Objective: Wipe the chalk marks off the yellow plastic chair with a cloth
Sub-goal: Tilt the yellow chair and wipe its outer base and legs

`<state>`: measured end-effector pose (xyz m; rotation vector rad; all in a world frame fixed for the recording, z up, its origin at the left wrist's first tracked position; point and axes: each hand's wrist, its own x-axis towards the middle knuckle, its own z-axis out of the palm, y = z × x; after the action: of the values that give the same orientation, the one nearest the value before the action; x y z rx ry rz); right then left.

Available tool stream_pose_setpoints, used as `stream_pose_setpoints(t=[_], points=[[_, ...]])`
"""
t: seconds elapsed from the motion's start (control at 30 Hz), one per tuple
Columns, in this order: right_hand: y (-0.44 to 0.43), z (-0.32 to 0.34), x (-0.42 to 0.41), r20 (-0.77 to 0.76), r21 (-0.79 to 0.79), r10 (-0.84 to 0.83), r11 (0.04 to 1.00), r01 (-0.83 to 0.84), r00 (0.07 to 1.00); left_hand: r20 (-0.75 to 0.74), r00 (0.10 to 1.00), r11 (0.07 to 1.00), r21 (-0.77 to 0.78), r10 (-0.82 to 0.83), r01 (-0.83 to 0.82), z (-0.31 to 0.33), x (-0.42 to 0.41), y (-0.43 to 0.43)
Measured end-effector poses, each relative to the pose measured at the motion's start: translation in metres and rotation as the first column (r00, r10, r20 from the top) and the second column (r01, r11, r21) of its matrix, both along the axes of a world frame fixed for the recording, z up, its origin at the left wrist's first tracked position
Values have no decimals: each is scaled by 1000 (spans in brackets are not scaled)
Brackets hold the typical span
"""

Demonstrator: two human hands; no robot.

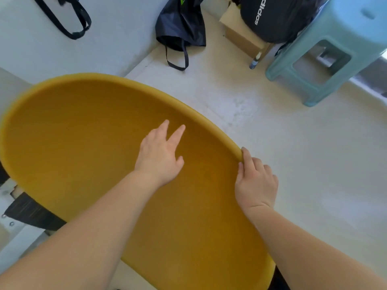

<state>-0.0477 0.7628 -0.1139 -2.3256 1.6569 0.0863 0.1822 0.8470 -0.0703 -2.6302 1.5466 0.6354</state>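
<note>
While right hand [256, 181] grips the right rim of the rounded yellow plastic chair [73, 143], left hand [159, 155] lies spread on the seat. No cloth seen, so probably fetch one next.

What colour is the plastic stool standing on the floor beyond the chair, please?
The stool is pale teal, a light blue-green; it shows best in the head view.

open floor [293, 164] right, stool [326, 49] beyond
</note>
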Motion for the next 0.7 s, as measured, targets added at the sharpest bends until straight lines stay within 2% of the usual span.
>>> stream_pose_setpoints(t=[0.17, 0.27, 0.33, 0.43, 0.53, 0.7], points=[[-14, -4, 3, 10, -48, 52, 998, -51, 999, 168, 968, 981, -16, -188, 193, -8, 22, -41], [-29, -5, 7, 40, -70, 101, 993, -98, 994, 205, 936, 959, 60, -285, 278, -16, 30, -63], [-42, -5, 12, 85, -82, 154, 986, -148, 984, 191, 945, 964, 87, -265, 253, -22, 35, -76], [-70, -8, 22, 132, -122, 249, 965, -234, 959, 164, 979, 992, 11, -123, 123, -23, 41, -100], [-91, -9, 40, 148, -111, 324, 944, -310, 934, 217, 975, 999, -8, -50, 53, -21, 57, -113], [-109, -3, 74, 58, -10, 506, 862, -506, 861, 266, 964, 995, 91, 18, -44, -14, 87, -117]])
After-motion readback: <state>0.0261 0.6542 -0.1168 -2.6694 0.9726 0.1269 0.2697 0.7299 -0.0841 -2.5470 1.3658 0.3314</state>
